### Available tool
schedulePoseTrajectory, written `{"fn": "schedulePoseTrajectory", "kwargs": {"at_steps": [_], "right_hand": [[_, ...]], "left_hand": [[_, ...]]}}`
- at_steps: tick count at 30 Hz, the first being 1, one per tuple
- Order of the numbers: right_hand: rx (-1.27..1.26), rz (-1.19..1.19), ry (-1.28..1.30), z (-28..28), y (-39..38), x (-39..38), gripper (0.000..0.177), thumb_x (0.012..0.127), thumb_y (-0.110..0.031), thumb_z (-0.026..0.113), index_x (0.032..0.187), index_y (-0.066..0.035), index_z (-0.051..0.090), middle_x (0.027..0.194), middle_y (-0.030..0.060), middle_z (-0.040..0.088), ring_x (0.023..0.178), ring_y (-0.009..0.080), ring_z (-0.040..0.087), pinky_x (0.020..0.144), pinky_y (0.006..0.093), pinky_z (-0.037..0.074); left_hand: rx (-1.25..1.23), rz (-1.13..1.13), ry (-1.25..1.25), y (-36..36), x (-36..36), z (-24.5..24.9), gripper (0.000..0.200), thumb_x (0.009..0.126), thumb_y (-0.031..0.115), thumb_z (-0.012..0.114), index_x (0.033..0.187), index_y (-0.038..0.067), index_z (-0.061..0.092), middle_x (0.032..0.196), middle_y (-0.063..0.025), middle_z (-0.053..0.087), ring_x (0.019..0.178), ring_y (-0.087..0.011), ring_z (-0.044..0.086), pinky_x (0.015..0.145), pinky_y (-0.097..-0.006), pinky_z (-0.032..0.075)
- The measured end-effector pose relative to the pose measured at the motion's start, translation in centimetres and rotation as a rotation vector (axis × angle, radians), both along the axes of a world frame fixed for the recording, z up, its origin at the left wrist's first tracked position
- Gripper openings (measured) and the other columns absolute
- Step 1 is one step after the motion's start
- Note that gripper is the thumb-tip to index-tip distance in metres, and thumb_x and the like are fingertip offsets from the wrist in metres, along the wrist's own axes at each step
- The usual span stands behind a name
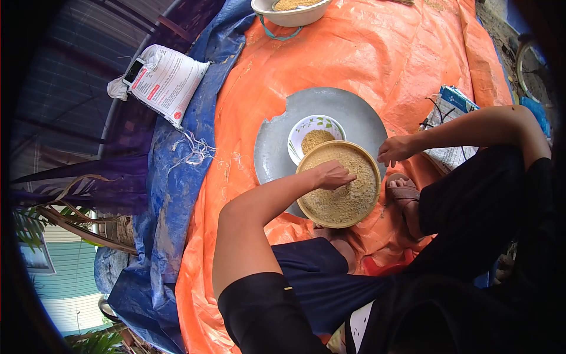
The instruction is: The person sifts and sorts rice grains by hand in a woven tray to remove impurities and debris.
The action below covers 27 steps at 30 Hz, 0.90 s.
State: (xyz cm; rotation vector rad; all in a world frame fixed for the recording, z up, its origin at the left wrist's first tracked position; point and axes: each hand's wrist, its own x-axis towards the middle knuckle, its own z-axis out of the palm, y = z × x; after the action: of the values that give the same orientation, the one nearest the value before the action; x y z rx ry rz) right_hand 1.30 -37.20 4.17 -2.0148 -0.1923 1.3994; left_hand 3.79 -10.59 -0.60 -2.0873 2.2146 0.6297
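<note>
at ten o'clock from the round tray (361, 203), a white printed sack (171, 85) lies on the blue tarp (168, 218). near twelve, up on the orange tarp (265, 76), sits a basin (295, 16) of grain. at eleven, a leaf-patterned bowl (323, 122) with grain stands on the grey disc (354, 109). the left hand (335, 176) comes in from nine, fingers curled close together on the grain in the tray; what they pinch, i can't tell. the tray overlaps the bowl's near edge, its open side up; being round, it's about as long one way as another. at two, the right hand (395, 150) hovers by the rim, fingers bent; contact is unclear.
</note>
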Motion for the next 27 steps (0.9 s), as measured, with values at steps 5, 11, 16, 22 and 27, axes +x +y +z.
{"fn": "schedulePoseTrajectory", "kwargs": {"at_steps": [5,11,16,22,27], "right_hand": [[0.004,-0.018,0.004,-0.13,-0.01,-0.06,0.051,0.093,-0.043,0.049,0.114,0.002,0.059,0.106,0.0176,0.065,0.095,0.0270,0.064,0.079,0.0385,0.051],[0.030,-0.019,-0.005,-0.25,-0.18,-0.08,0.048,0.093,-0.043,0.049,0.111,-0.001,0.061,0.104,0.0173,0.065,0.093,0.0263,0.064,0.076,0.0379,0.051],[0.024,-0.022,0.008,0.01,-0.15,-0.10,0.047,0.093,-0.044,0.048,0.111,-0.002,0.062,0.104,0.0172,0.065,0.093,0.0260,0.064,0.076,0.0374,0.051],[0.015,-0.018,0.009,0.18,-0.12,-0.10,0.049,0.094,-0.045,0.047,0.112,-0.002,0.061,0.105,0.0173,0.065,0.093,0.0260,0.065,0.076,0.0371,0.051],[0.005,-0.028,0.016,0.50,-0.01,-0.17,0.048,0.094,-0.045,0.047,0.112,-0.002,0.061,0.106,0.0175,0.065,0.094,0.0261,0.064,0.077,0.0373,0.051]], "left_hand": [[-0.045,0.030,0.004,0.04,0.16,-0.95,0.018,0.084,0.013,0.050,0.100,0.002,0.051,0.077,-0.0163,0.064,0.073,-0.0339,0.067,0.061,-0.0436,0.053],[-0.054,0.038,-0.013,0.06,0.11,-1.25,0.018,0.083,0.012,0.052,0.098,0.003,0.051,0.082,-0.0157,0.064,0.078,-0.0325,0.067,0.064,-0.0424,0.053],[-0.047,0.049,-0.008,0.29,0.09,-1.46,0.019,0.084,0.013,0.052,0.100,0.002,0.051,0.084,-0.0151,0.062,0.080,-0.0316,0.066,0.067,-0.0417,0.052],[-0.020,0.053,-0.019,0.19,0.08,-1.22,0.021,0.084,0.013,0.052,0.102,0.002,0.052,0.086,-0.0148,0.061,0.081,-0.0309,0.065,0.069,-0.0412,0.052],[0.012,0.033,-0.010,0.07,0.16,-1.02,0.022,0.083,0.013,0.052,0.103,0.002,0.051,0.085,-0.0149,0.061,0.080,-0.0317,0.065,0.068,-0.0417,0.052]]}}
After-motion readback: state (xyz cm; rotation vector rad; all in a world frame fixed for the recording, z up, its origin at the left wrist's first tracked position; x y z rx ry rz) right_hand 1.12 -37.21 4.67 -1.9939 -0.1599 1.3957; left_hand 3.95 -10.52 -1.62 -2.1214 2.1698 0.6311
